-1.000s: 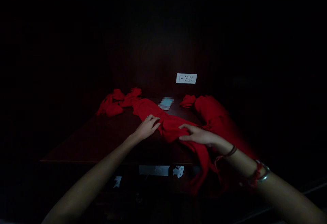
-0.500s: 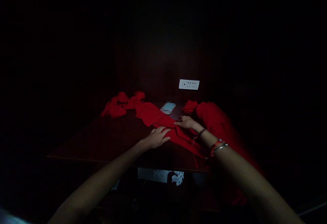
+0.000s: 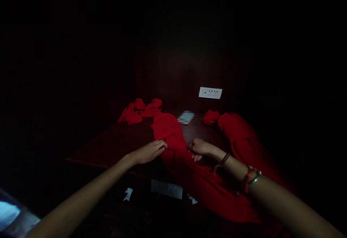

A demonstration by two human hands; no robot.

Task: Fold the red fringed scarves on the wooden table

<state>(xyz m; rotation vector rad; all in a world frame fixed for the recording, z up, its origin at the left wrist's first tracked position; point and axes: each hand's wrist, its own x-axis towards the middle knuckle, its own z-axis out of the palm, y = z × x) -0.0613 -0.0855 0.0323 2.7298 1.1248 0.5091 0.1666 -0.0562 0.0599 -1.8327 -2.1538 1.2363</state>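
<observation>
A long red cloth [image 3: 176,144] lies across the middle of the dark table, and its near part drapes over the front edge to the lower right. At the cloth's left edge, my left hand [image 3: 150,152] pinches the fabric, a ring on one finger. My right hand [image 3: 200,147], with bracelets on the wrist and forearm, has its fingers curled round the right edge of the same cloth. Between the hands the fabric lies fairly flat, with a fold across it farther back.
Crumpled red fabric [image 3: 134,112] sits at the table's back left. Another heap of red cloth [image 3: 238,127] lies on the right, beside a small red bundle [image 3: 210,117]. A pixelated pale item [image 3: 186,117] rests near the wall, below a white socket plate [image 3: 210,93]. Pale scraps [image 3: 166,189] show below the table edge [image 3: 103,166].
My hands have moved farther apart to opposite edges of the cloth. Its near part, bunched on the tabletop before, now spreads out and hangs over the front edge. The view has shifted slightly left.
</observation>
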